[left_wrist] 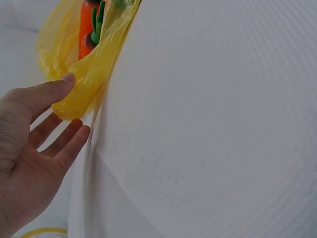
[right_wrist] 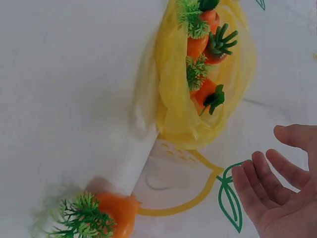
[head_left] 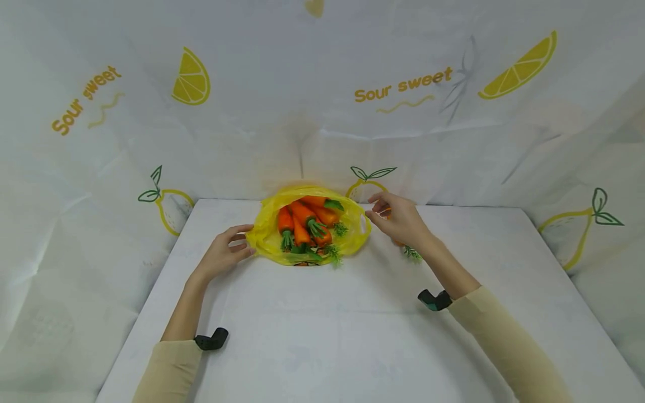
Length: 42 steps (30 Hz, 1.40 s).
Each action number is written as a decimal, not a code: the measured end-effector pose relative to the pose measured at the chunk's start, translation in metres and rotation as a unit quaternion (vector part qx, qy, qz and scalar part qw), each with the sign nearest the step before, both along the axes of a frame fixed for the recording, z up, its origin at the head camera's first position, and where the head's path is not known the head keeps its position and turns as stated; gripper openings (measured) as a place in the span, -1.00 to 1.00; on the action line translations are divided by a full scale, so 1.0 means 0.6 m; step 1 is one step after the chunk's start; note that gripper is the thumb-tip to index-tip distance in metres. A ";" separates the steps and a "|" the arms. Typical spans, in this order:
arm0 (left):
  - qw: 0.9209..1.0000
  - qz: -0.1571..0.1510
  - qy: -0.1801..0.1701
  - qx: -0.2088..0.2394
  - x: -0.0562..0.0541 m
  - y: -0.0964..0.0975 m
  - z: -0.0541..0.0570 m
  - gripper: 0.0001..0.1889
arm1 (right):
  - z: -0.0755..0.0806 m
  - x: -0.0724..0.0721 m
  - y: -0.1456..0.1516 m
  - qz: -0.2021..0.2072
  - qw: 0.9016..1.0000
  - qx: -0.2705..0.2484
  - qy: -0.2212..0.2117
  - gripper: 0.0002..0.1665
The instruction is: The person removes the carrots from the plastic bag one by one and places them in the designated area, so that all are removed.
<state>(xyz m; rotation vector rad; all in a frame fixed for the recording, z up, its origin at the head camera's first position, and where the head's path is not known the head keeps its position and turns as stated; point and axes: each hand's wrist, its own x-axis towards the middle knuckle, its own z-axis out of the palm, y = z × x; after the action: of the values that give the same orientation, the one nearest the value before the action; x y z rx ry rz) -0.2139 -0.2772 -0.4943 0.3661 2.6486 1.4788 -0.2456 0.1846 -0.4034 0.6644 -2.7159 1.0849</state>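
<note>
A yellow plastic bag lies at the back of the table, its mouth facing me. Several orange carrots with green tops are inside. My left hand is at the bag's left edge, thumb in front and fingers spread behind; in the left wrist view the thumb touches the plastic. Beside the bag's right handle loop is my right hand, its fingers loosely bent. The right wrist view shows that hand holding nothing, apart from the bag. Another carrot lies outside, partly hidden by the right hand in the head view.
A white table reaches from the bag toward me. White cloth printed with lemons and lettering hangs behind and at both sides. Leafy green sprigs stick out over the bag's front lip. A black wrist camera sits on the left wrist.
</note>
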 end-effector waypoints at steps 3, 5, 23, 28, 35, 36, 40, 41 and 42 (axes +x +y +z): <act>1.000 -0.001 0.004 0.000 0.000 0.001 0.000 -0.33 | -0.002 -0.011 -0.015 0.022 1.000 -0.008 0.006 -0.60; 1.000 0.001 0.004 0.001 0.000 0.002 0.000 -0.33 | -0.004 -0.019 -0.024 0.034 0.999 -0.012 0.007 -0.60; 1.000 0.003 0.003 0.008 0.004 -0.001 0.000 -0.33 | -0.021 -0.082 -0.126 0.159 0.987 0.013 -0.001 -0.72; 1.000 -0.001 0.008 0.013 0.003 0.003 -0.003 -0.34 | -0.034 -0.101 -0.134 0.160 0.987 0.023 -0.009 -0.65; 1.000 0.005 0.010 0.010 0.001 0.004 -0.006 -0.36 | -0.036 -0.125 -0.144 0.144 0.989 0.017 -0.034 -0.54; 1.000 0.005 0.008 0.013 0.000 0.005 -0.006 -0.36 | -0.036 -0.128 -0.146 0.141 0.989 0.017 -0.036 -0.54; 1.000 0.007 0.007 0.014 -0.001 0.008 -0.005 -0.36 | -0.042 -0.138 -0.155 0.124 0.991 0.021 -0.040 -0.54; 1.000 0.007 0.005 0.014 -0.002 0.008 -0.004 -0.35 | -0.044 -0.140 -0.157 0.120 0.992 0.023 -0.041 -0.55; 1.000 0.007 0.005 0.014 -0.002 0.009 -0.004 -0.36 | -0.045 -0.142 -0.158 0.117 0.992 0.023 -0.042 -0.55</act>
<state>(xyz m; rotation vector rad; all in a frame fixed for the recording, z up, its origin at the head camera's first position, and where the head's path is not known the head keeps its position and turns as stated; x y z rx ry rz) -0.2152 -0.2720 -0.4970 0.3581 2.6452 1.5234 -0.3309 0.0895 -0.4305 0.9877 -2.7955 1.1259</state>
